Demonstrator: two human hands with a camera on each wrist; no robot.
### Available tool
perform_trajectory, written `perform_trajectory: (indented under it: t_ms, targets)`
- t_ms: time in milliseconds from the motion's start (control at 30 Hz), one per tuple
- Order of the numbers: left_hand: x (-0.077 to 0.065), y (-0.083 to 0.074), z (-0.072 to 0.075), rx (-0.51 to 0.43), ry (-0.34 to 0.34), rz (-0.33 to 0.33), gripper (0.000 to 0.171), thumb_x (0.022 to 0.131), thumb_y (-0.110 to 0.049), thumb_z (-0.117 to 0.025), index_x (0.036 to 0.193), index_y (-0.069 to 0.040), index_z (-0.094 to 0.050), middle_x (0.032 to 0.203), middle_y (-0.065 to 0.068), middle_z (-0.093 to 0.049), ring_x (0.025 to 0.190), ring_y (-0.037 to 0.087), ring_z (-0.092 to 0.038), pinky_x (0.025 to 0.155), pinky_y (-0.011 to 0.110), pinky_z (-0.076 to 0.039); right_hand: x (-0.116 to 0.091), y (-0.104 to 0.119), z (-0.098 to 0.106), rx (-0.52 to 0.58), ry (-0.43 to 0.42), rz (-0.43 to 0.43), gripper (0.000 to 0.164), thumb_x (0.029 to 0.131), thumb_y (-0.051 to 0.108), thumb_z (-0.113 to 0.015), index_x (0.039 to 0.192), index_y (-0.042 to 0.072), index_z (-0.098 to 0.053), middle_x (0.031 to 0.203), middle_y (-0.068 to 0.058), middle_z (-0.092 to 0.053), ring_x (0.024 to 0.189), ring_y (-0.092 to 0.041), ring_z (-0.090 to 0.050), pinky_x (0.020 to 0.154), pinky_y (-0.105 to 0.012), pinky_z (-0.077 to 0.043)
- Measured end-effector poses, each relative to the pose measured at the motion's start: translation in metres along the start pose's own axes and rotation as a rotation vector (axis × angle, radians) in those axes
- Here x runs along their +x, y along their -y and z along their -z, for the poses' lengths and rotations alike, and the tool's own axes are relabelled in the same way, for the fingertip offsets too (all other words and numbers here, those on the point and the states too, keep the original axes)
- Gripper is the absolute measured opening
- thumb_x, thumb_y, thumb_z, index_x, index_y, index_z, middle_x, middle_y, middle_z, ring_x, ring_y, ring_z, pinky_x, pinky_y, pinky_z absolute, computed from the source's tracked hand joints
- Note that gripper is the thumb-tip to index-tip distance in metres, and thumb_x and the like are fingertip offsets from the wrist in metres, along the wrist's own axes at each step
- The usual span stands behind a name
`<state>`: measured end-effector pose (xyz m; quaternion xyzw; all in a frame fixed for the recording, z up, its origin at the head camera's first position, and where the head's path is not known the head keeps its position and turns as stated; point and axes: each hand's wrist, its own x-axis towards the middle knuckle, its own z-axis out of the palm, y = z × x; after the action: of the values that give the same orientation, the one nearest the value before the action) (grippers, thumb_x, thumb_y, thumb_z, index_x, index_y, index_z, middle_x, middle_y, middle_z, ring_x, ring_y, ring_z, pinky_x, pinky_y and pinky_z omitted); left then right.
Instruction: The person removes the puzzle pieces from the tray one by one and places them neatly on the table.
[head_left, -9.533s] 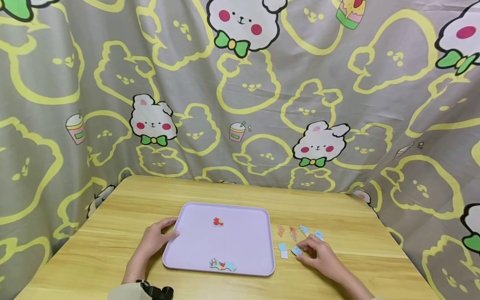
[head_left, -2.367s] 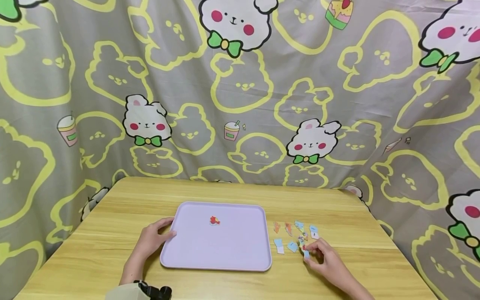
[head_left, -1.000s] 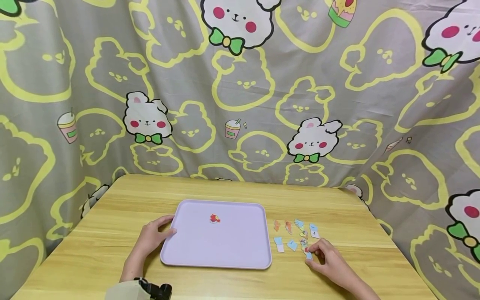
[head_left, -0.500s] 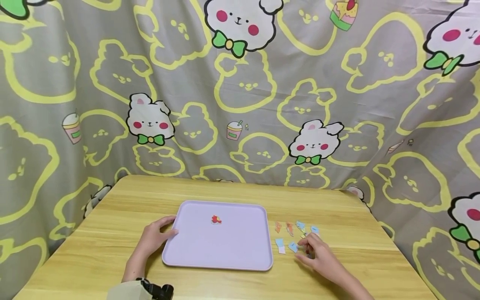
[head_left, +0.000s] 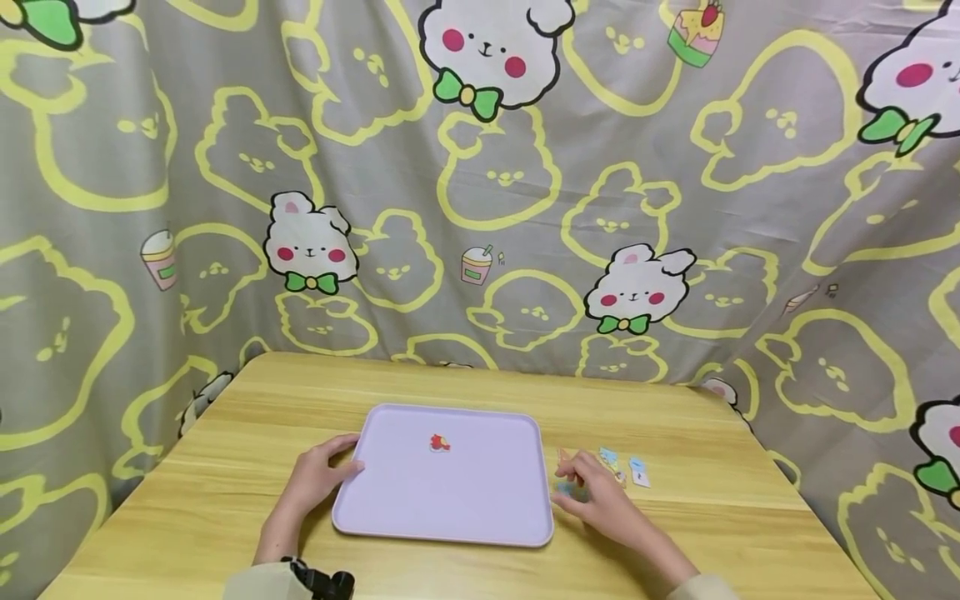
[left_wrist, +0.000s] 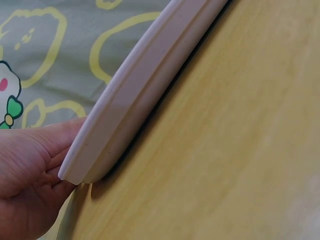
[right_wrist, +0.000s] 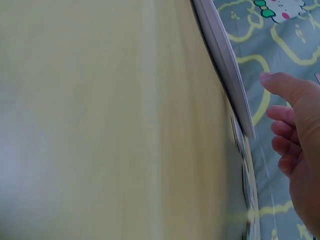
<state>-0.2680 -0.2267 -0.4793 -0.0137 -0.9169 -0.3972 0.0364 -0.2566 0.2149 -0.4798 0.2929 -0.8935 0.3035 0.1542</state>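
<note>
My left hand [head_left: 318, 475] holds the left rim of a lilac tray [head_left: 442, 537], thumb over the edge; the left wrist view shows its fingers around the tray's corner [left_wrist: 95, 155]. A small red-and-yellow puzzle piece [head_left: 439, 443] lies on the tray toward the back. Just right of the tray, my right hand [head_left: 600, 496] hovers over loose puzzle pieces, fingers loosely bent. Between its thumb and fingers nothing shows in the right wrist view. Past the hand are a blue piece [head_left: 608, 456] and a blue-and-white piece [head_left: 639, 472]; other pieces are partly hidden beneath it.
The wooden table [head_left: 450, 575] carries everything. A grey patterned curtain [head_left: 525, 250] hangs behind and along both sides of it. A black wrist camera [head_left: 330, 583] sits at the left cuff.
The joined puzzle strip, earlier at the tray's front, went to the table on the right, where my right hand let it go. That hand has since moved left toward the tray. Left hand stays.
</note>
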Motion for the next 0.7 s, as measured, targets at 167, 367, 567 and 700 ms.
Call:
perform_trajectory:
  t_ms: [167, 367, 567, 700]
  targets:
    - [-0.002, 0.001, 0.000, -0.005, -0.008, 0.005, 0.048, 0.091, -0.015, -0.069, 0.135, -0.001, -0.057, 0.136, 0.023, -0.058, 0.134, 0.046, -0.046, 0.110, 0.059, -0.040, 0.019, 0.008, -0.013, 0.038, 0.041, 0.000, 0.026, 0.083, 0.023, -0.078, 0.102, 0.010, -0.065, 0.087, 0.003, -0.055, 0.078, -0.006, -0.046, 0.077, -0.032, -0.041]
    - [-0.003, 0.003, -0.001, -0.005, -0.023, 0.002, 0.047, 0.090, -0.014, -0.069, 0.134, -0.001, -0.058, 0.135, 0.022, -0.060, 0.133, 0.046, -0.047, 0.111, 0.059, -0.040, 0.040, 0.019, -0.030, 0.083, 0.088, 0.040, 0.029, 0.084, 0.026, -0.077, 0.104, 0.009, -0.065, 0.091, -0.001, -0.056, 0.079, -0.011, -0.050, 0.067, -0.020, -0.045]
    - [-0.003, 0.003, -0.001, -0.013, -0.034, 0.004, 0.047, 0.089, -0.013, -0.069, 0.133, -0.002, -0.059, 0.135, 0.021, -0.060, 0.133, 0.046, -0.047, 0.111, 0.059, -0.039, 0.060, 0.027, -0.045, 0.109, 0.096, 0.151, 0.029, 0.085, 0.026, -0.076, 0.103, 0.006, -0.065, 0.090, -0.006, -0.057, 0.079, -0.017, -0.052, 0.067, -0.019, -0.046]
    - [-0.002, 0.003, -0.001, -0.020, -0.042, 0.005, 0.047, 0.089, -0.014, -0.070, 0.133, -0.001, -0.059, 0.135, 0.021, -0.060, 0.133, 0.046, -0.046, 0.112, 0.060, -0.038, 0.073, 0.034, -0.050, 0.101, 0.111, 0.178, 0.028, 0.085, 0.024, -0.076, 0.102, 0.005, -0.064, 0.091, -0.008, -0.057, 0.081, -0.018, -0.052, 0.068, -0.020, -0.047]
